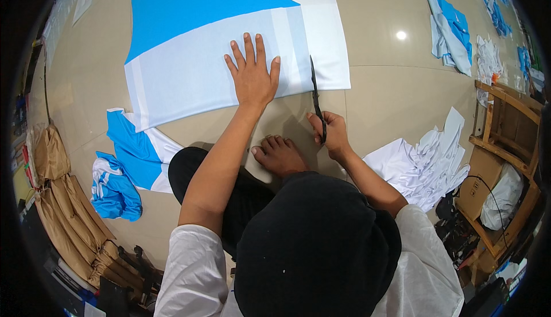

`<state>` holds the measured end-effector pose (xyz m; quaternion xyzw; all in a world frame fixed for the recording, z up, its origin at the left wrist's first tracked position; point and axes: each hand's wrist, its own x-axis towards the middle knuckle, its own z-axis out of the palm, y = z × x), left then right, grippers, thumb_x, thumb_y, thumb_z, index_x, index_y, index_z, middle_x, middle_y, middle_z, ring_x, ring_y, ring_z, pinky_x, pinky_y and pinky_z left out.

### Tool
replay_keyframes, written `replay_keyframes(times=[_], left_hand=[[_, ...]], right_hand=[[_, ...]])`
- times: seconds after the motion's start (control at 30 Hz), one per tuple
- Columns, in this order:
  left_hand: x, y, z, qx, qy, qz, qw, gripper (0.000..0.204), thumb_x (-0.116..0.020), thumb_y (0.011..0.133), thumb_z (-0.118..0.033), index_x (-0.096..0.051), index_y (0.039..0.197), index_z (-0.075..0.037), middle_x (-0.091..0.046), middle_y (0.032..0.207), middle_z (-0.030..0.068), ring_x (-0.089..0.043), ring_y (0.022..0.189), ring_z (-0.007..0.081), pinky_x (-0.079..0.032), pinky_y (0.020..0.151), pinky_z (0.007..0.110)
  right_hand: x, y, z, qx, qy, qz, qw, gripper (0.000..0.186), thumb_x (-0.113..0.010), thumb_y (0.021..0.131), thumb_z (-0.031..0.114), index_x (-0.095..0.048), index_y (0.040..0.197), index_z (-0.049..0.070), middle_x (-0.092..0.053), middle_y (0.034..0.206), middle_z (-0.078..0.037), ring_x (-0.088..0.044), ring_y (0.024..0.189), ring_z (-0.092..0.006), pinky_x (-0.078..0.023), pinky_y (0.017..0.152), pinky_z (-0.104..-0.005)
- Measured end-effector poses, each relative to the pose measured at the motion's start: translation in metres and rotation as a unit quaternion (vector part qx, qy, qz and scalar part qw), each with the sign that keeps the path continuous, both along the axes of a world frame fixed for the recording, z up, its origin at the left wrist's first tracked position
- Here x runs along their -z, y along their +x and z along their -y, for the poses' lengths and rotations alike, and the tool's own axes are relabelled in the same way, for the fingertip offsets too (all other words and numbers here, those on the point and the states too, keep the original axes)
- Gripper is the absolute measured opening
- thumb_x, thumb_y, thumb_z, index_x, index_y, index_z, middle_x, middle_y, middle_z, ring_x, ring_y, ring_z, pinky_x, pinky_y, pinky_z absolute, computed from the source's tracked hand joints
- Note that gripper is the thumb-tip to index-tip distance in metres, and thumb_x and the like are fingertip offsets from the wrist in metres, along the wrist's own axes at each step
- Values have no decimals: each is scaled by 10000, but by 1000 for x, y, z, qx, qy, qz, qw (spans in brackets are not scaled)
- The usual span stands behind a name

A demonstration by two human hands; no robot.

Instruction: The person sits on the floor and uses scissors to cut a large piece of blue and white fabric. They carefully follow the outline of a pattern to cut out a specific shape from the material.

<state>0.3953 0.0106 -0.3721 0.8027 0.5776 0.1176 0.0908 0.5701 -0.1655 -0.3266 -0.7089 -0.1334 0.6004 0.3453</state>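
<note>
A wide piece of fabric lies flat on the floor, printed bright blue at the far part and pale blue nearer me, with a white margin along its right side. My left hand rests on the pale part, palm down and fingers spread. My right hand grips a pair of black scissors by the handles. Their blades point away from me at the fabric's near edge, close to where the pale print meets the white margin. Whether the blades are parted is hard to make out.
Blue and white fabric pieces lie at the left, partly under the main piece's corner. White scraps are heaped at the right, near a wooden frame. Another blue-white piece lies far right. My bare foot is between my arms.
</note>
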Motion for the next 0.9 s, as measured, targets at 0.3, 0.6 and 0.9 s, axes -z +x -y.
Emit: replay_keyframes(times=[0.3,0.6,0.9], left_hand=[[1,0,0,0,-1,6,1000,755,-467,1124,-487,-321,1721,-51,-257,1785,258,-131,1643,564,-90,1293,737],[-2,0,0,-2,-1,8,1000,753,-479,1121,-483,-331,1717,-48,-267,1781,259,-138,1640,566,-92,1295,733],[-2,0,0,1,2,5,1000,755,-487,1119,-479,-334,1715,-42,-271,1778,259,-150,1636,569,-102,1293,735]], right_hand=[[-3,-3,-1,7,-13,2,1000,387,-845,959,329,-653,767,54,-588,591,5,-530,454,-82,-377,421,-264],[-3,3,-15,-3,19,-7,1000,428,-838,970,351,-609,731,79,-573,576,3,-524,446,-88,-375,420,-267],[-2,5,-30,6,33,-18,999,431,-846,969,333,-591,720,89,-577,589,4,-522,445,-89,-383,422,-264]])
